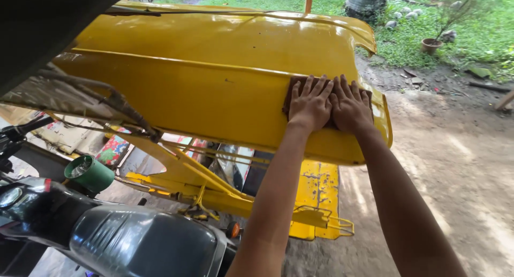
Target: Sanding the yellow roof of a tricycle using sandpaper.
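We saw one dark brown sanding pad (297,89) lying flat against the sloping side of a yellow roof panel (214,73), near the panel's right-hand end; its long side ran along the length of the panel, left to right in the view, though most of it was hidden. It looked rough, matte and rectangular, with only its left part and a strip at the right edge showing. Two hands pressed it down side by side: the left hand (310,107) and the right hand (350,110), thumbs touching, fingers stretched out flat and slightly spread, gripping nothing, simply bearing on the pad. The panel was glossy, with chipped paint on a lower yellow frame (319,188). Below left stood one dark motorcycle tank (144,242) and one green cup (88,172). One potted plant (431,44) sat on the grass well apart.
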